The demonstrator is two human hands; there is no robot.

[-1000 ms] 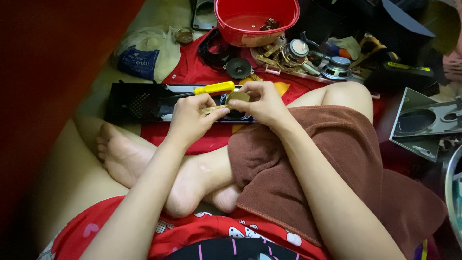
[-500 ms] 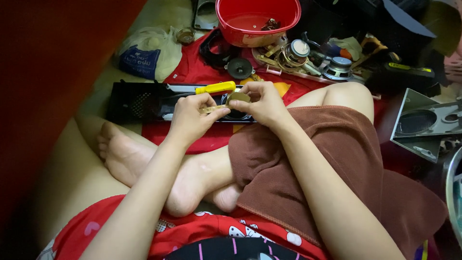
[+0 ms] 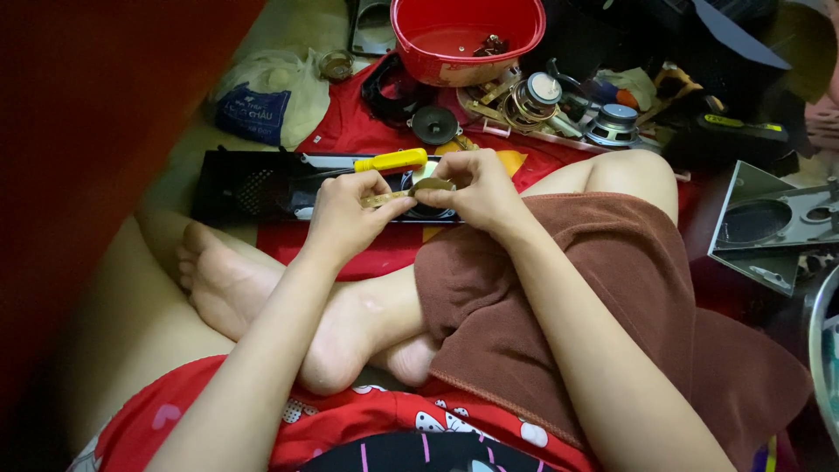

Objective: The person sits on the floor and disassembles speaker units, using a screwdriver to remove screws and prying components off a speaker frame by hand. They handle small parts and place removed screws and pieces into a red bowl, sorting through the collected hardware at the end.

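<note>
Brass-coloured strip (image 3: 398,196) is pinched between both hands above the long black panel (image 3: 253,185) lying on the red cloth (image 3: 367,135) on the floor. Left hand (image 3: 345,214) has its grip closed on one end, right hand (image 3: 476,192) on the other, just below a yellow-handled screwdriver (image 3: 389,161).

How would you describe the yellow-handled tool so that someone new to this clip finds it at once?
Start at the red basin at top centre, then drop to the long black panel lying across the red cloth. The yellow-handled tool lies on that panel, just above the left hand; it is the only bright yellow thing there.
</note>
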